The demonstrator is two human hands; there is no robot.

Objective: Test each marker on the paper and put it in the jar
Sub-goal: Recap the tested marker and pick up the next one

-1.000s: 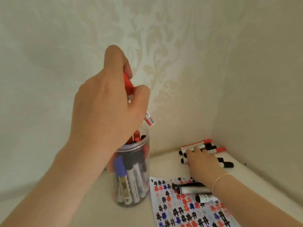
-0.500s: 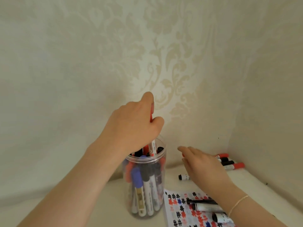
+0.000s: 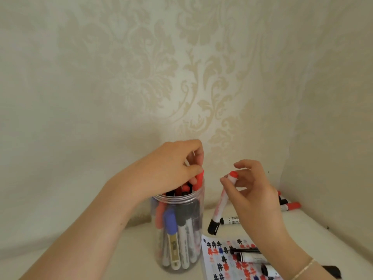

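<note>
A clear plastic jar (image 3: 177, 235) stands upright on the pale worktop (image 3: 101, 249), packed with upright markers with black, red and blue caps; their number cannot be told through the crowding. The left hand (image 3: 173, 168) hangs over the jar's mouth, fingers curled round a red-capped marker (image 3: 198, 179) whose red end rests at the rim. The right hand (image 3: 254, 190) pinches a second marker (image 3: 221, 203) near its red top end; its white barrel slopes down to a black cap above the worktop. Right of the jar lies a paper (image 3: 222, 257) covered in black, red and blue marks, with three markers lying on it. More markers lie behind the right hand, partly hidden.
</note>
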